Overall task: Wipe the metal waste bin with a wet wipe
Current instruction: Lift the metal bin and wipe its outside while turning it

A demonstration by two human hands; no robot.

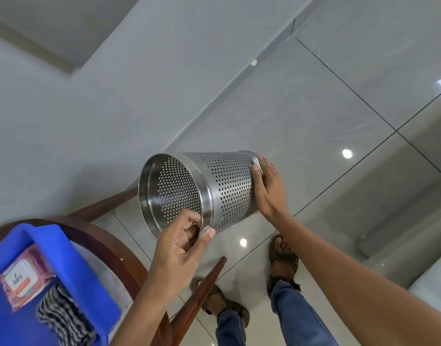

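The metal waste bin (214, 186) is held on its side above the tiled floor (314, 108), with its open mouth to the left. The left hand (182, 243) grips the rim, its fingers (188, 218) curled inside and the thumb outside. The right hand (267, 188) presses a white wet wipe (256, 163) flat against the perforated wall near the base. At lower left, a blue basket (64, 258) on a round wooden surface (109, 240) holds a pack of wipes (22, 275) and a striped cloth (62, 318).

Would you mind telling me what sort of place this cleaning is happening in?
Probably a room in a home or small office: glossy grey floor tiles reflecting ceiling lights, a plain wall, and a round wooden table carrying a blue tray.
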